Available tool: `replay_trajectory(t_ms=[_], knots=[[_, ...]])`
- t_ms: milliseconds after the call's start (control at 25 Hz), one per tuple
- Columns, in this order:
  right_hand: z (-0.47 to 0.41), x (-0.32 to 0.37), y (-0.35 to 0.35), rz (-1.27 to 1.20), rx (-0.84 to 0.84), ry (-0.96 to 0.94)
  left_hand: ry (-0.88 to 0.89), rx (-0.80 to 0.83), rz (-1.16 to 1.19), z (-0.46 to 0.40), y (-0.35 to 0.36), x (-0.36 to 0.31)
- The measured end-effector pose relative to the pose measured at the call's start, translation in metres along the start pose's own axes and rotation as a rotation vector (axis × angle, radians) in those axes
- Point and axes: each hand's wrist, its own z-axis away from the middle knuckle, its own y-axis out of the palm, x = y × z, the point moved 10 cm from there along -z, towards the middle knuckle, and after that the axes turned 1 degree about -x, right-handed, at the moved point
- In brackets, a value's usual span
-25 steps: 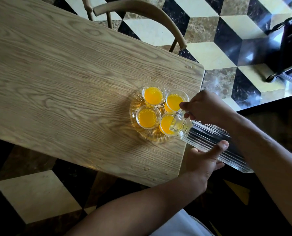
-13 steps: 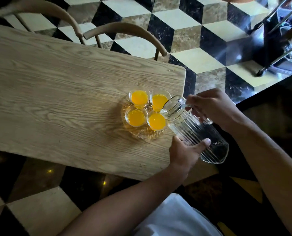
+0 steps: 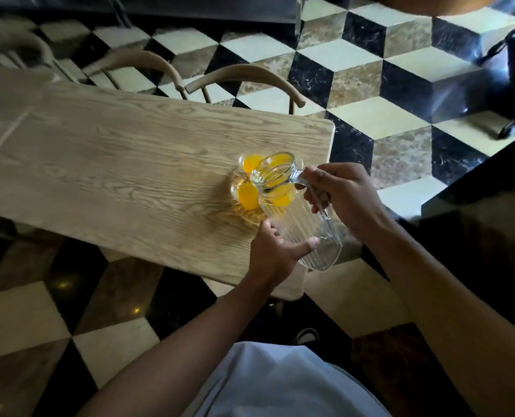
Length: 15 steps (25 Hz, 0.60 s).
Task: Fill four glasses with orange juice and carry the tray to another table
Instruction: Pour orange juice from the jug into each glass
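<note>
Gripping the handle of an emptied ribbed glass pitcher [image 3: 298,218] with the right hand [image 3: 345,195]; cupping its lower wall with the left hand [image 3: 275,254], thumb wrapped round the front. Hanging tilted, mouth over the tray [image 3: 244,213] and glasses [image 3: 248,195], which are sitting near the right end of the counter [image 3: 129,176]. Showing orange juice in the glasses, though partly hiding behind the pitcher's rim, so cannot tell whether all four are level.

Risking, by judgement, a knock: swinging the heavy rim low across the glasses could be tipping one and spilling juice onto the tray. Risking a drip too, any last juice running off the spout onto the wood. Setting the pitcher down close to the counter's edge could be leaving it overhanging. Lifting a small tray crowded with full glasses later may be slopping juice if tilted or hurried across the polished tiled floor [image 3: 370,115].
</note>
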Motion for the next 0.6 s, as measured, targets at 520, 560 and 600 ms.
replay_trajectory(t_ms=[520,560,600], knots=[[-0.05,0.004,0.177,-0.178,0.142,0.003,-0.006,0.068,0.096,-0.079,-0.18,0.047],[-0.057,0.005,0.189,-0.166,0.149,0.01,-0.011,0.085,0.089,-0.089,-0.192,0.049],[-0.067,0.005,0.201,-0.157,0.146,0.018,-0.013,0.103,0.09,-0.102,-0.205,0.049]])
